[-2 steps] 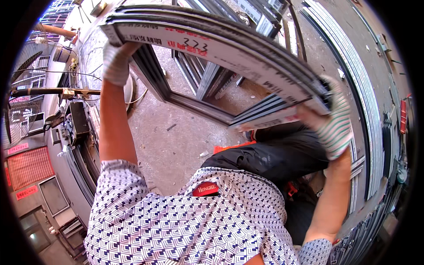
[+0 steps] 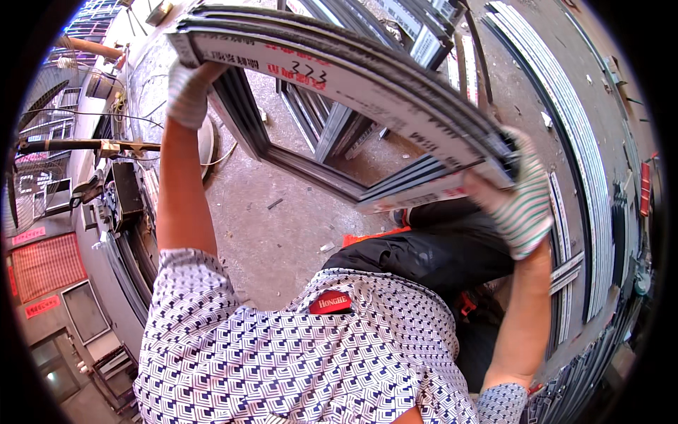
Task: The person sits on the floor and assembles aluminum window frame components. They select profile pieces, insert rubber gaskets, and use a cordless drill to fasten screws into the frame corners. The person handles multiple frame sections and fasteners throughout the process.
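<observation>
A rectangular metal window frame (image 2: 332, 83) is held up tilted before me, its near bar covered with white printed film and its opening showing the floor beyond. Round its left corner my left hand (image 2: 189, 93), in a striped knitted glove, is closed. My right hand (image 2: 517, 194), gloved in white with green stripes, grips the right corner from the side. The fingertips of both hands are partly hidden behind the frame. Below the frame's lower right part is my leg in black trousers (image 2: 431, 244).
More metal frames (image 2: 339, 131) stand stacked beyond the held one. Long white-filmed profiles (image 2: 565, 127) lie on the floor at right, with more profiles (image 2: 586, 374) at lower right. A dark box (image 2: 127, 191) and cables are at left. Small scraps dot the concrete floor (image 2: 254, 212).
The frame's right end and my right hand have shifted slightly left. My left hand has moved a little upward with its corner. Both grips stay closed.
</observation>
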Demonstrator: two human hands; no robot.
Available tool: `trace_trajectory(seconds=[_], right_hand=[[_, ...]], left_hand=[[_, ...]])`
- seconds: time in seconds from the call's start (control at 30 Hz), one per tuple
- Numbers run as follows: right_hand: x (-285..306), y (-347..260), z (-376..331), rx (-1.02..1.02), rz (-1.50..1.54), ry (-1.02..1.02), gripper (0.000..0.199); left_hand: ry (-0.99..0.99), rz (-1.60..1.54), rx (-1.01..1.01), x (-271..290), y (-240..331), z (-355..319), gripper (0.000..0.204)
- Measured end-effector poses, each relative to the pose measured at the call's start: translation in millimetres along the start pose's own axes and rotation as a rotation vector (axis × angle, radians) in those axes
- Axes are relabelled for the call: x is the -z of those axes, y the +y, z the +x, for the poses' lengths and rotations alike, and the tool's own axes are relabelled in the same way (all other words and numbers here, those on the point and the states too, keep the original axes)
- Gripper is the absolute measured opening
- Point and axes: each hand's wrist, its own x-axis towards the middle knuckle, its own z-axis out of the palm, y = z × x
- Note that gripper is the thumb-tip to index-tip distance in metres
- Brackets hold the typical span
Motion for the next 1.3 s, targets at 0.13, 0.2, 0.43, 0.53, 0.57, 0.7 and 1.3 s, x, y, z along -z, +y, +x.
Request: trace_trajectory(seconds=[0.13,0.2,0.43,0.53,0.57,0.7,1.3], right_hand=[[-61.5,15.2,-21.3,-0.065,0.118,0.051,0.063],[-91.8,22.3,-25.3,-0.053,0.018,0.093,0.071],[-158.1,20.5,-26.3,-0.271,-0.003,-0.028,0.068],[-176.9,33.0,-17.0,-0.269,0.022,-0.031,0.068],[-181.7,37.2,-13.9,-0.259,0.022,-0.026,0.068],[-186.9,19.1,5.9,-0.218,0.007,-0.045,0.067],[-171.7,56.9,-15.3,-0.085,-0.174,0.018,0.058]], left_hand=[[-0.168,0.227,0.032,17.5,-21.3,57.1,0.056],[-0.235,0.244,-0.017,22.6,-41.3,82.1,0.045],[-0.362,0.57,0.019,31.3,-89.9,146.4,0.029],[-0.396,0.517,0.033,32.2,-106.3,163.4,0.031],[-0.4,0.465,0.057,29.8,-110.9,167.3,0.032],[-0.392,0.474,0.066,66.3,-159.2,198.7,0.034],[-0.022,0.4,0.348,-7.0,-187.3,68.4,0.076]])
